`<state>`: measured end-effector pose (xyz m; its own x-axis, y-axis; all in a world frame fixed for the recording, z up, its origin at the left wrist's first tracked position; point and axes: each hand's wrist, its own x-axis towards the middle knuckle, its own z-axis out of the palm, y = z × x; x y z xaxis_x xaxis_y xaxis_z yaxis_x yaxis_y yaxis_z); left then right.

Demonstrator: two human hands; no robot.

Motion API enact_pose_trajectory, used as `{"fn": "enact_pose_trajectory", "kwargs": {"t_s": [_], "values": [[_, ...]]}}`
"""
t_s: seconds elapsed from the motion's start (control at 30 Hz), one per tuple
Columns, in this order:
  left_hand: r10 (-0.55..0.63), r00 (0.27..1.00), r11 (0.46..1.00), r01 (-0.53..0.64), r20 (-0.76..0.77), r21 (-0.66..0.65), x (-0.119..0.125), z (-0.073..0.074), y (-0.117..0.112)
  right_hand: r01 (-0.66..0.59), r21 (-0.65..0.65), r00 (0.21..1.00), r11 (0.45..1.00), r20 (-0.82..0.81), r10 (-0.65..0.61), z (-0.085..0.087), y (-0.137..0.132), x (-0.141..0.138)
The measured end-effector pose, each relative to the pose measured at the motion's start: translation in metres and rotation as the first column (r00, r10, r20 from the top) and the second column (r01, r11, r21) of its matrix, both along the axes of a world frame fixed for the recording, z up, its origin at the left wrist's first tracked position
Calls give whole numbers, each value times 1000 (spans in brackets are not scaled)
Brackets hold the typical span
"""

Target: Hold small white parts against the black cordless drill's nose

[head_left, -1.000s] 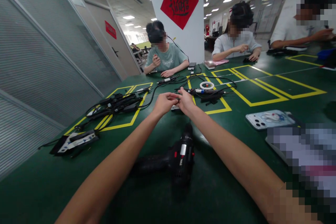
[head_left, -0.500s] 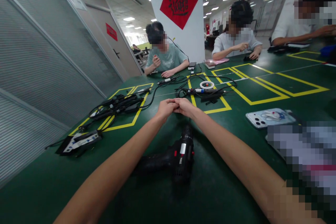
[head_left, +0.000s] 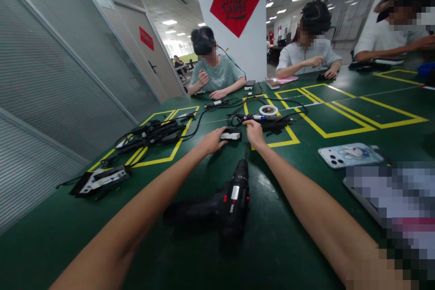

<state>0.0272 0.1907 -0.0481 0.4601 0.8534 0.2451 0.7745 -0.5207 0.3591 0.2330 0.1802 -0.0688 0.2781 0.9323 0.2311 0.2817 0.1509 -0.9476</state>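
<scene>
A small black box (head_left: 239, 135) with a white piece (head_left: 231, 136) in it lies on the green table ahead of me. My left hand (head_left: 213, 141) has its thumb and fingers closed around the box's left end. To the right of the box, apart from it, is my right hand (head_left: 254, 134). Its fingers are curled together with the index finger pointing left; whatever they may hold is too small to make out. Between my forearms a black power drill (head_left: 234, 201) lies on its side, its bit pointing away from me toward the hands.
Tangled black cables (head_left: 159, 133) and a black-and-white part (head_left: 102, 180) lie to the left. Beyond my right hand are a white tape ring (head_left: 268, 110) and a pen-like tool (head_left: 260, 118). A phone (head_left: 351, 155) lies right. Several people sit across the table.
My hands, together before, have moved apart. The right hand has shifted right, and the black box with its white piece has come into view at the left hand.
</scene>
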Motion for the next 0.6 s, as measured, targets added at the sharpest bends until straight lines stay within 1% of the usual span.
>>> {"fn": "enact_pose_trajectory", "kwargs": {"t_s": [0.03, 0.1, 0.17, 0.23, 0.27, 0.33, 0.43, 0.53, 0.6], "values": [[2, 1000, 1000, -2, -7, 5, 1, -4, 0, 1, 21, 989, 1000, 148, -4, -1, -3, 3], [3, 1000, 1000, -3, -2, 14, 2, -9, 1, -29, 34, 924, 999, 381, 14, -2, -9, 5], [-1, 1000, 1000, 1, 25, 19, 5, -10, 2, -81, 26, 847, 996, 528, 55, -3, -14, 3], [-3, 998, 1000, 2, 66, 15, 6, -10, 3, -137, 22, 796, 990, 598, 97, -4, -17, 0], [-3, 996, 1000, 2, 89, 6, 7, -11, 3, -158, 24, 785, 987, 610, 111, -5, -17, -1], [-1, 991, 1000, 5, 135, -24, 9, -13, 2, -183, 33, 789, 983, 601, 127, -8, -15, -2], [-9, 981, 996, 25, 192, -83, 11, -18, 0, -218, 62, 834, 974, 530, 153, -12, -9, -4], [1, 975, 992, 28, 224, -127, 10, -21, 1, -236, 128, 902, 963, 398, 168, -10, -3, -6], [45, 972, 990, -12, 229, -141, 5, -20, 3, -199, 177, 957, 964, 249, 152, -6, 1, -3]]}}
